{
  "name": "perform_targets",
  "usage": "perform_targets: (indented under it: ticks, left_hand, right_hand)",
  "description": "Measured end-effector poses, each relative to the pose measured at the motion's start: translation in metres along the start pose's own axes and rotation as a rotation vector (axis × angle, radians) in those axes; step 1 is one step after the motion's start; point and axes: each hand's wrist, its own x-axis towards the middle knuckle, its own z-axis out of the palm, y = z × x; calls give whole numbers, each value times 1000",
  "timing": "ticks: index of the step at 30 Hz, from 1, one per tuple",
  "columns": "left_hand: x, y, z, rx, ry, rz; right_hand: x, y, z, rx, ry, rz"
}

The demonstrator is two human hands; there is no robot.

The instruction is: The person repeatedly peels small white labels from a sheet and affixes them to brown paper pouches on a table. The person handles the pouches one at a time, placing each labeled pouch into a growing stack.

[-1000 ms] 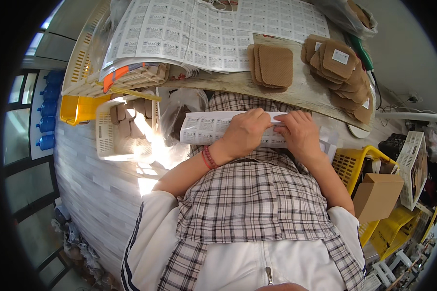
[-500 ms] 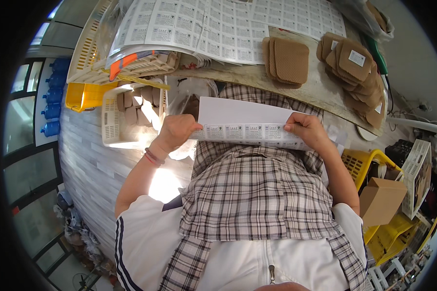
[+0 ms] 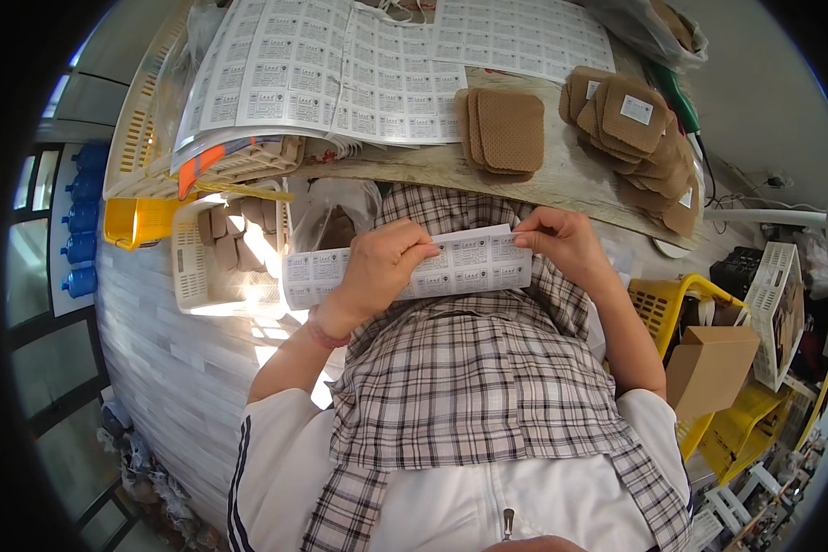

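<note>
- Head view: a long strip of printed labels (image 3: 409,265) is held level over the lap, just below the near edge of the desk (image 3: 561,179).
- The left hand (image 3: 377,267) lies across the strip left of its middle, fingers (image 3: 412,250) curled shut over the top edge with the thumb hidden beneath; the strip's left end sticks out free past the wrist.
- The right hand (image 3: 561,241) pinches the strip's right end, fingertips closed on the upper corner.
- Judged from this hold, the strip handles best kept taut and flat between both hands, with each pinch on the margin and not on the printed cells, so nothing creases or smears.
- The free left end may sag; sliding the left hand outward would steady it.
- Beyond the strip, on the desk, lie large label sheets (image 3: 340,64), a stack of tan square pads (image 3: 504,131) and a fanned pile of pads (image 3: 639,138) to the right of it.
- Left of the strip sits a white basket (image 3: 189,276) holding more pads.
</note>
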Motion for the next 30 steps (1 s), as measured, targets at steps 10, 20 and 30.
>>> perform_targets:
  ticks: [10,20,30]
  left_hand:
    - [43,13,32,31,40,44]
    - [77,-1,42,-37,-23,-72]
    - [109,-17,36,-138,-241,-231]
  right_hand:
    - [9,13,15,311,173,-11]
    - [18,22,13,-262,535,-515]
    - [9,27,15,-550,614,-935]
